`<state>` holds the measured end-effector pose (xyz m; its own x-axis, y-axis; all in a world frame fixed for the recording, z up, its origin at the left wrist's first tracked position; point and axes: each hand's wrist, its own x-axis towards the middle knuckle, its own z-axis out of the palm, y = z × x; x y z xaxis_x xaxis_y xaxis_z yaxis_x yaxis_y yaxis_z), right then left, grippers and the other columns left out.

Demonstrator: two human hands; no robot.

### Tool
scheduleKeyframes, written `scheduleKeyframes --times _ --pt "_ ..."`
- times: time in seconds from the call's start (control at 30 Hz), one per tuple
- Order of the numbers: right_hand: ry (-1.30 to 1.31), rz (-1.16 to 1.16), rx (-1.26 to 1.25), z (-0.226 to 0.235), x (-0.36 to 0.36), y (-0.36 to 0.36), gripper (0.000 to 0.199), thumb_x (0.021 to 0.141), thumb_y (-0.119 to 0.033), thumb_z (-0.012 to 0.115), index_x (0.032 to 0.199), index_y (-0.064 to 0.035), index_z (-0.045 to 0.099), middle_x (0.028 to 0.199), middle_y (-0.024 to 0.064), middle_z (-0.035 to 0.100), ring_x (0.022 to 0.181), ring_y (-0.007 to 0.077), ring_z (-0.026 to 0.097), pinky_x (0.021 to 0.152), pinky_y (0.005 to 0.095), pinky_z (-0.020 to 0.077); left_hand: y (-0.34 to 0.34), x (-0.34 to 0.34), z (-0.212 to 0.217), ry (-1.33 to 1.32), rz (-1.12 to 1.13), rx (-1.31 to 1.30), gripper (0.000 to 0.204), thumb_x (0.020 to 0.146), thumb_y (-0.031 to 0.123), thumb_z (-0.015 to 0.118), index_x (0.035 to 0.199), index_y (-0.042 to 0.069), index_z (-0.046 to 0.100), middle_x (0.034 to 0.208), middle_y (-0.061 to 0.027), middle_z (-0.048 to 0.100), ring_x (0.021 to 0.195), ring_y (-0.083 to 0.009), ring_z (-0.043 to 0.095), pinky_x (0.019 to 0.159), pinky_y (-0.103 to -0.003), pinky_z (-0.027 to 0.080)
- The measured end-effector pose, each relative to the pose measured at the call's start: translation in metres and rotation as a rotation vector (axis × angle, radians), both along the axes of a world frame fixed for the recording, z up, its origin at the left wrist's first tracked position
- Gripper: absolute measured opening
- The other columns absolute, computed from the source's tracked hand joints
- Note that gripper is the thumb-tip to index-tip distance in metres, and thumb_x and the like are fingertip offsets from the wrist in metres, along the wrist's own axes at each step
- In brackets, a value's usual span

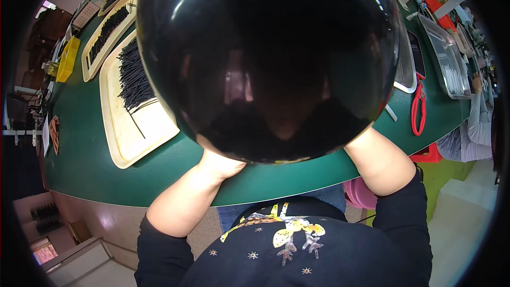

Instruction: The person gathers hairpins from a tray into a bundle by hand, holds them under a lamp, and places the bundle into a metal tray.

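A large, glossy black rounded object [271,74] fills the middle of the view, and I cannot tell what it is. My left hand [223,165] reaches under its lower left edge. Only the wrist and heel of that hand show; its fingers are hidden. On the other side my right forearm [377,159] runs up behind the lower right edge, and the whole right hand is covered. Whatever either hand touches or holds is out of sight. Left of the black shape, a cream tray [119,146] bears many thin black strips [133,74].
Further cream trays [90,72] stand along the left of the green table [287,183], near a yellow bin [67,59]. At right lie a red strap [418,109] and a clear tray [451,69] of thin pale pieces. Another person's sleeve [479,117] shows at far right.
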<state>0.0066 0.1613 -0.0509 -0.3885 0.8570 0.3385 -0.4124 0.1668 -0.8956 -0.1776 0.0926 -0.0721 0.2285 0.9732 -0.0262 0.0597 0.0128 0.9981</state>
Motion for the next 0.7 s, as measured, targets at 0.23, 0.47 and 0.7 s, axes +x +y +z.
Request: scheduleKeyframes --times 0.23,0.47,0.7 --pt "-0.364 0.044 0.130 0.013 0.012 -0.002 0.012 0.085 -0.004 0.058 0.093 0.0024 0.062 0.080 0.0076 0.066 0.074 0.0080 0.060 0.066 0.0236 0.0483 -0.003 0.007 0.032 -0.400 -0.047 -0.280 0.012 0.090 0.006 0.058 0.094 -0.005 0.062 0.074 -0.0134 0.066 0.058 -0.0181 0.063 0.057 -0.027 0.052" --pt "-0.182 0.105 0.278 -0.019 0.016 0.006 0.008 0.078 -0.003 0.063 0.072 0.0017 0.062 0.071 0.0059 0.067 0.060 0.0094 0.061 0.056 0.0246 0.0478 -0.010 0.004 0.004 -0.480 -0.006 -0.323 0.018 0.095 0.013 0.055 0.105 -0.001 0.062 0.078 -0.0040 0.062 0.072 -0.0118 0.057 0.067 -0.023 0.046" --pt "-0.118 -0.036 0.351 0.008 0.017 0.004 0.010 0.080 0.001 0.056 0.088 0.0014 0.062 0.073 0.0003 0.060 0.061 0.0051 0.049 0.054 0.0221 0.0407 -0.008 0.003 0.009 -0.507 -0.061 -0.357 0.016 0.095 0.014 0.057 0.102 0.000 0.063 0.072 -0.0036 0.060 0.066 -0.0105 0.056 0.062 -0.023 0.045"
